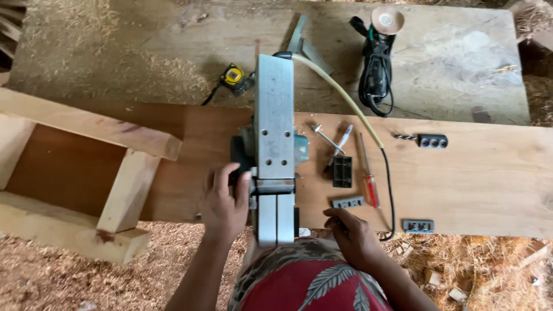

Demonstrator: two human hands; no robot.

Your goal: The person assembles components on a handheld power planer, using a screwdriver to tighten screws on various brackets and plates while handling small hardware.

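The left hand [224,204] grips the upturned planer [275,150] at its nine o'clock side. The right hand [352,236], fingers curled near the board's [489,178] near edge, rests at four o'clock, just below a grey plate [348,202]; bare board lies toward three o'clock.

Bare forearms, no sleeves — red garment printed with grey-white leaves.

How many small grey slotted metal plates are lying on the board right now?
3: one plate just above the right hand, one near the board's front edge, one beside the drill bit. Others may be hidden under the planer.
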